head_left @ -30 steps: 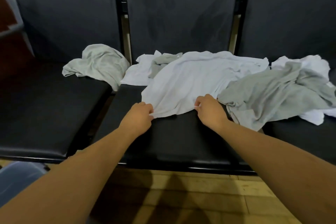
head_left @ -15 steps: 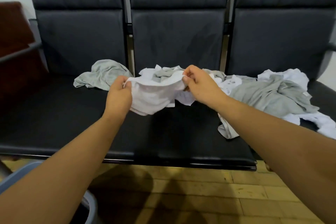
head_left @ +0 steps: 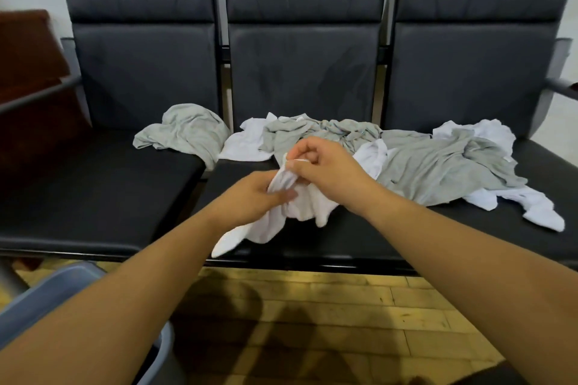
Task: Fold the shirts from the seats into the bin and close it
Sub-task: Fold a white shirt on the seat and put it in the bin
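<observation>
A white shirt (head_left: 275,222) hangs bunched above the front of the middle seat (head_left: 328,244). My right hand (head_left: 328,172) pinches its top edge between thumb and fingers. My left hand (head_left: 250,197) sits just below and left, fingers against the cloth, holding the bunch. Behind them several crumpled grey and white shirts lie on the seats: a grey one (head_left: 187,131) on the left seat, a grey one (head_left: 438,166) spread toward the right seat, white ones (head_left: 247,144) among them. The blue-grey bin (head_left: 47,294) shows at the bottom left, partly hidden by my left arm.
Three black padded seats form a row with upright backs (head_left: 300,72). A metal armrest (head_left: 37,97) bounds the left end and another (head_left: 563,84) the right. A wooden floor (head_left: 312,322) lies in front. A brown chair (head_left: 28,50) stands at the far left.
The white shirt was lifted off the middle seat, then my hands came together and lower, gathering it into a bunch. A grey shirt underneath is now uncovered.
</observation>
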Demonstrator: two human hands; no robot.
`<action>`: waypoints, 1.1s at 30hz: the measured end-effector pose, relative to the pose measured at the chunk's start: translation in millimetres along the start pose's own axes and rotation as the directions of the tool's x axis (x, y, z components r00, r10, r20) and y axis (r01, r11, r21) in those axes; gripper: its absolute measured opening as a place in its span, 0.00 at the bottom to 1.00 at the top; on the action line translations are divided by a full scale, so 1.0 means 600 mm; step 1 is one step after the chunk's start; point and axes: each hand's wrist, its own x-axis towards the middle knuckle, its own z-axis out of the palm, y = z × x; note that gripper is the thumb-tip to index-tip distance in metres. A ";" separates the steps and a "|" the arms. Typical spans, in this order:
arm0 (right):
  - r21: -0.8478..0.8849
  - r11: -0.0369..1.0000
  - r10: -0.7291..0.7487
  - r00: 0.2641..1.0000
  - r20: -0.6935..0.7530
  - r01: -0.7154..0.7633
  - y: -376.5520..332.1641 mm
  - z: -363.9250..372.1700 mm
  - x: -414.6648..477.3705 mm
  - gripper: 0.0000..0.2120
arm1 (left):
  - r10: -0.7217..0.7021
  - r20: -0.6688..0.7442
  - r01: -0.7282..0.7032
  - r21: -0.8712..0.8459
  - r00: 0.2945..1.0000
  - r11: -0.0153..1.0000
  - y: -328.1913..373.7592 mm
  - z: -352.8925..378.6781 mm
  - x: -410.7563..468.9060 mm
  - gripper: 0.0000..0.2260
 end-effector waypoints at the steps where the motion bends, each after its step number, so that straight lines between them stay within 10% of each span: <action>1: -0.042 0.999 -0.002 1.000 0.007 0.003 0.010 -0.007 -0.001 0.03 | 0.006 -0.035 -0.007 -0.023 0.999 1.000 -0.006 -0.005 0.004 0.04; 9: -0.598 0.777 0.311 0.946 0.095 -0.195 0.113 -0.038 -0.015 0.19 | -0.030 0.001 0.029 -0.285 1.000 0.958 -0.013 -0.040 -0.016 0.05; 15: 0.054 0.882 0.471 0.880 -0.054 -0.469 0.089 -0.048 -0.014 0.07 | -0.224 -0.213 0.166 -0.258 0.951 0.952 -0.045 -0.068 -0.023 0.13; 19: -0.187 0.953 0.218 0.968 -0.122 -0.238 0.041 -0.039 -0.002 0.08 | -0.207 -0.194 0.253 0.257 0.959 0.933 -0.065 -0.062 -0.022 0.13; 22: -0.112 0.982 0.158 0.986 0.053 -0.152 0.004 -0.019 -0.007 0.08 | -0.083 0.019 0.080 0.145 0.996 0.986 -0.030 -0.027 -0.023 0.35; 29: -0.169 0.970 0.204 0.967 0.153 -0.178 -0.003 -0.024 0.002 0.10 | -0.010 -0.057 0.005 -0.089 0.998 0.996 0.000 -0.003 0.000 0.12; 33: -0.278 0.900 0.432 0.772 0.465 -0.336 0.014 -0.039 -0.007 0.11 | -0.049 -0.011 0.046 -0.180 0.999 0.983 -0.006 -0.002 -0.007 0.09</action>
